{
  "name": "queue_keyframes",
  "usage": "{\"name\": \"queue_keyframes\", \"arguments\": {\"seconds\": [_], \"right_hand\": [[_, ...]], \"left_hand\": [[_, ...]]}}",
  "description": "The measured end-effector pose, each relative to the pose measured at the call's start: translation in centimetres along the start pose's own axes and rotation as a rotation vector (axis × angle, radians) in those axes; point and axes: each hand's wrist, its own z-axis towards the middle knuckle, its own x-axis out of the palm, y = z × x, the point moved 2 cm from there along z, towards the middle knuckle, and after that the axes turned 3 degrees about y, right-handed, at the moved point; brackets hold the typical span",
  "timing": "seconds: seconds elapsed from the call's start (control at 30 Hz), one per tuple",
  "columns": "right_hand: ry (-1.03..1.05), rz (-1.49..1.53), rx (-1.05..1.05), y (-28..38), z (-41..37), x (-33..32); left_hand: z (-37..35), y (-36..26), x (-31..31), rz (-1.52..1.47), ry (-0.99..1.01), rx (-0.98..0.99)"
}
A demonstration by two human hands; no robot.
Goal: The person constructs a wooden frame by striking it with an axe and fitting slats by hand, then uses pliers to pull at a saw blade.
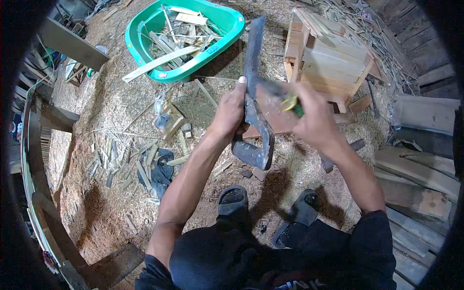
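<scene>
My left hand (229, 113) is closed around a handsaw (257, 121), gripping it just above its worn, dark, open-loop handle. The saw's narrow blade points up and away from me, with the handle hanging toward my feet. To the right, my right hand (315, 116) is wrapped round a tool with a green-and-yellow handle (291, 104). Its dark front part is blurred and overlaps the saw's edge in this view. What kind of tool it is, I cannot tell.
Ahead stands a green plastic tub (234, 33) of wood scraps. A wooden box frame (333, 60) is at the right, above a reddish board (275, 113). Sawdust and offcuts cover the floor (121, 150). Planks (415, 181) are stacked on the right; a timber beam (41, 179) is on the left.
</scene>
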Motion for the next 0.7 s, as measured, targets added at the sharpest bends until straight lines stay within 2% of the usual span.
{"name": "queue_keyframes", "arguments": {"seconds": [0.07,0.1,0.2,0.23,0.3,0.37,0.47,0.53,0.57,0.63,0.7], "right_hand": [[-0.106,0.243,0.295,0.0,-0.1,-0.4],[-0.159,0.307,0.309,-0.3,-0.3,0.1],[0.045,-0.118,-0.109,0.0,-0.4,1.0],[0.005,-0.011,-0.142,-0.9,-0.4,1.5],[-0.175,0.112,0.028,-1.8,-0.1,1.3],[-0.166,0.395,0.289,-0.9,-0.4,0.2],[-0.142,0.226,0.171,-1.9,-0.3,1.6],[-0.189,0.089,-0.035,-1.5,-0.2,1.5],[-0.191,0.203,0.086,-1.9,-0.7,2.0],[-0.255,0.226,0.228,-1.6,-1.1,2.1],[-0.154,0.004,-0.095,-0.7,-0.3,1.9]], "left_hand": [[-0.2,0.0,0.0,0.005,-0.032,-0.007],[-0.4,-0.5,0.0,0.01,-0.03,-0.01],[-0.1,-0.5,0.5,-0.006,-0.004,0.047],[-0.1,-0.2,0.6,-0.016,0.005,0.068],[0.0,-0.3,0.1,-0.028,0.025,0.044],[-0.5,-0.2,-0.1,-0.029,0.016,0.03],[-0.2,-0.6,0.5,-0.002,0.001,0.093],[0.3,0.0,0.8,-0.011,-0.004,0.127],[0.4,0.3,0.8,-0.015,0.0,0.121],[-0.4,-0.2,0.8,-0.03,0.03,0.026],[-0.1,0.4,1.2,-0.022,0.022,0.087]]}}
